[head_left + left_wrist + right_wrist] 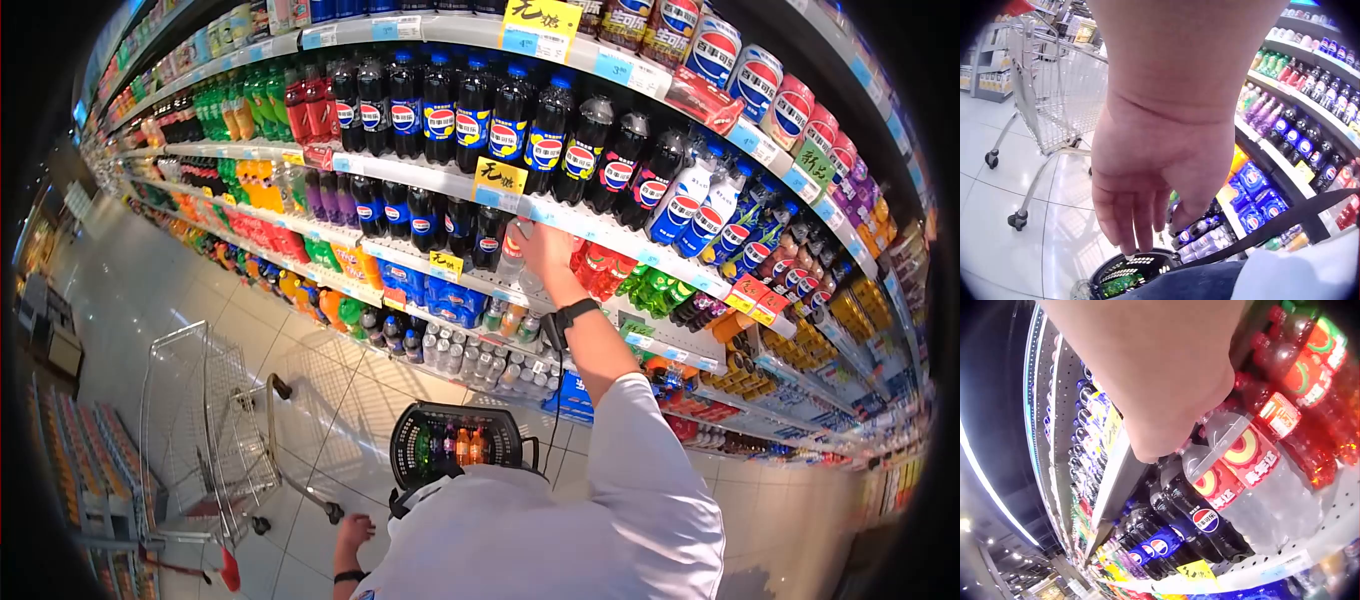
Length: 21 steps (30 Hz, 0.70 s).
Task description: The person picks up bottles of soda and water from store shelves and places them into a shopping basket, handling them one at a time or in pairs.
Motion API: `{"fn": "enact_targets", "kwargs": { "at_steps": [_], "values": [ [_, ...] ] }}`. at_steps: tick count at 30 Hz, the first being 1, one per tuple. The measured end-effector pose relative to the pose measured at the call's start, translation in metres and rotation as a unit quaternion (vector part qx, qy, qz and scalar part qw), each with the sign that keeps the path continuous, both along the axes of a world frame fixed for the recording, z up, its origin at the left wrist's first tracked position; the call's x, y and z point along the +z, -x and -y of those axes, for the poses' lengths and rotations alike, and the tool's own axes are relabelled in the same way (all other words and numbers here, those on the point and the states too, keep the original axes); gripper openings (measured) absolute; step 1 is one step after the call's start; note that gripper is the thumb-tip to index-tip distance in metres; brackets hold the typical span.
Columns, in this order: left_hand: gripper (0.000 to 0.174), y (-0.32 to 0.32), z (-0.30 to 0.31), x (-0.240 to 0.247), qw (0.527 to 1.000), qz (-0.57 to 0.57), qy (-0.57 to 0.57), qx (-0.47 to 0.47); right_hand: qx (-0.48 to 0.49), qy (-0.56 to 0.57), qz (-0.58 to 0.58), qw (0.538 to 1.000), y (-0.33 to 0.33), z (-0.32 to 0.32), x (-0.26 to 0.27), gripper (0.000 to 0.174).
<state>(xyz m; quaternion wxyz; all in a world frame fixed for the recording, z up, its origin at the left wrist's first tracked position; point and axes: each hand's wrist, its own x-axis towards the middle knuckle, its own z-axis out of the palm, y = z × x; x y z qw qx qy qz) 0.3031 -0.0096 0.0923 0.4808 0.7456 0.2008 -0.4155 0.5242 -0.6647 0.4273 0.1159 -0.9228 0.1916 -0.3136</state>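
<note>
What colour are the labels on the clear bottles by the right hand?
Pinkish-red labels with a yellow ring and white lettering, clearest in the right wrist view.

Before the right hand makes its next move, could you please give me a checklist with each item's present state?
1. Right hand close to the clear bottles: ok.
2. Secure grip on one of them: cannot tell, fingertips hidden.
3. Left hand holding nothing: ok.
4. Basket uncovered at the top, with drinks inside: ok.
5. Shopping cart away from the right hand: ok.
</note>
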Motion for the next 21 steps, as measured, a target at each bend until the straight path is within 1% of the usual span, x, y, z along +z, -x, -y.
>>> {"fn": "enact_targets", "kwargs": {
  "at_steps": [1, 2, 3, 4, 5, 6, 7, 8, 9, 11, 12, 13, 14, 15, 17, 19, 21],
  "values": [
    [0.03, 0.002, -0.017, -0.002, 1.0, -0.021, -0.008, 0.001, -0.021, 0.02, 0.001, 1.0, -0.012, 0.002, -0.006, 0.044],
    [0.029, 0.011, -0.048, -0.027, 0.992, 0.053, 0.033, -0.113, -0.028, 0.022, 0.001, 0.999, -0.021, 0.005, -0.009, 0.044],
    [0.029, 0.01, -0.073, -0.046, 0.963, 0.126, 0.072, -0.225, -0.037, 0.025, -0.049, 0.998, -0.028, 0.007, -0.012, 0.047],
    [0.029, 0.001, -0.07, -0.028, 0.962, 0.127, 0.072, -0.231, -0.045, 0.027, -0.097, 0.994, -0.036, 0.01, -0.014, 0.051],
    [0.029, 0.0, -0.058, 0.006, 0.987, 0.048, 0.021, -0.154, -0.051, 0.026, -0.096, 0.994, -0.042, 0.013, -0.016, 0.051],
    [0.029, -0.005, -0.047, 0.036, 0.996, -0.032, -0.031, -0.075, -0.059, 0.034, -0.123, 0.99, -0.046, 0.015, -0.019, 0.054],
    [0.029, -0.013, -0.048, 0.035, 0.996, -0.032, -0.031, -0.079, -0.066, 0.042, -0.15, 0.986, -0.049, 0.017, -0.02, 0.056],
    [0.03, -0.017, -0.049, 0.033, 0.995, -0.028, -0.054, -0.085, -0.076, 0.07, -0.169, 0.98, -0.048, 0.017, -0.017, 0.059],
    [0.03, -0.018, -0.048, 0.031, 0.993, -0.026, -0.077, -0.089, -0.077, 0.07, -0.171, 0.98, -0.052, 0.022, -0.018, 0.059],
    [0.031, -0.024, -0.077, -0.04, 0.998, -0.027, 0.028, -0.05, -0.013, 0.049, -0.166, 0.985, -0.055, 0.039, -0.022, 0.055],
    [0.031, -0.027, -0.09, -0.072, 0.996, -0.032, 0.081, -0.029, -0.012, 0.05, -0.168, 0.984, -0.05, 0.043, -0.022, 0.055],
    [0.031, -0.029, -0.078, -0.059, 0.996, -0.032, 0.082, -0.028, 0.022, 0.041, -0.152, 0.987, -0.045, 0.046, -0.02, 0.056],
    [0.031, -0.033, -0.06, -0.038, 0.996, -0.039, 0.062, 0.042, 0.056, 0.032, -0.135, 0.989, -0.041, 0.049, -0.019, 0.056],
    [0.032, -0.037, -0.038, -0.011, 0.992, -0.045, 0.043, 0.112, 0.06, 0.034, -0.134, 0.989, -0.038, 0.052, -0.02, 0.056],
    [0.032, -0.034, -0.021, -0.009, 0.993, -0.028, 0.043, 0.108, 0.104, 0.039, -0.13, 0.985, -0.035, 0.06, -0.021, 0.057],
    [0.032, -0.027, -0.007, -0.005, 0.994, -0.012, 0.041, 0.105, 0.11, 0.044, -0.145, 0.982, -0.039, 0.065, -0.023, 0.057],
    [0.032, -0.021, 0.007, 0.015, 0.998, 0.0, 0.034, 0.044, 0.128, 0.046, -0.207, 0.969, -0.042, 0.065, -0.018, 0.053]
  ]
}}
